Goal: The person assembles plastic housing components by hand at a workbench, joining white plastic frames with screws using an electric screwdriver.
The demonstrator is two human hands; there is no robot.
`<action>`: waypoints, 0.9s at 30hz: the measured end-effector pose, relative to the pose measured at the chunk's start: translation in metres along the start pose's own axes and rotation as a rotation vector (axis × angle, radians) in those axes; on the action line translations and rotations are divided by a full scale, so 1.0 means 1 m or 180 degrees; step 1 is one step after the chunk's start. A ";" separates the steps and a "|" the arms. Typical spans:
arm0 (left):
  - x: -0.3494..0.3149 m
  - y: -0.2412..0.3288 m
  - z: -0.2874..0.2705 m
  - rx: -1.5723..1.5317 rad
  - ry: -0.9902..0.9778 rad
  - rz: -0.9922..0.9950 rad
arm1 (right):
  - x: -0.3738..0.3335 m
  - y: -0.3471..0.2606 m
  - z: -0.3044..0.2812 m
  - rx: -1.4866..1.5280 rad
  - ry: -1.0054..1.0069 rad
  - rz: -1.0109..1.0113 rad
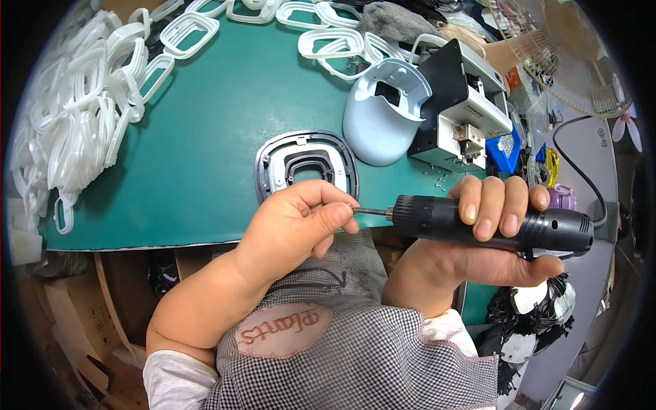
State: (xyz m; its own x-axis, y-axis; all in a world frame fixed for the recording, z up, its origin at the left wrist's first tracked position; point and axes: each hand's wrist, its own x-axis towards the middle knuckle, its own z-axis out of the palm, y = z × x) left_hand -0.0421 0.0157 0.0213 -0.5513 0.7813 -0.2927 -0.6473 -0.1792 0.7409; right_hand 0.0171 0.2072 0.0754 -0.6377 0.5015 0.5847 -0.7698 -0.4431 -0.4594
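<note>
Right hand (495, 263) is wrapped around a black driver (437, 219), fingers curled over the body, bit (372, 211) pointing left. Left hand (304, 222) has thumb and finger pinched at the bit's tip; maybe a tiny screw's in there too, hard to tell. Just beyond, a grey-and-white ring (276, 172) lies on the green table (198, 137). Far right of that: blue shell (374, 137), boxy machine (454, 106). White frames (89, 123) heaped far left.
</note>
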 end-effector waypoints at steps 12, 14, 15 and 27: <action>-0.019 -0.005 -0.019 0.0047 0.0504 0.0356 | 0.003 0.018 -0.004 0.0451 -0.0119 0.0475; -0.020 -0.005 -0.019 -0.0211 0.0620 0.0244 | 0.002 0.020 -0.003 0.0433 -0.0130 0.0470; -0.020 -0.008 -0.020 -0.0215 0.0607 0.0334 | 0.002 0.020 -0.002 0.0409 -0.0141 0.0456; -0.026 -0.016 -0.018 0.0326 0.0312 0.0707 | 0.003 0.030 0.003 0.0568 -0.0301 0.0716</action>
State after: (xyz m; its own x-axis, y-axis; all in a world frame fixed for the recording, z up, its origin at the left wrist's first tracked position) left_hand -0.0273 -0.0125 0.0063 -0.7255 0.6669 -0.1697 -0.4509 -0.2745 0.8493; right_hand -0.0072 0.1932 0.0653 -0.7797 0.3081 0.5451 -0.5869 -0.6629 -0.4648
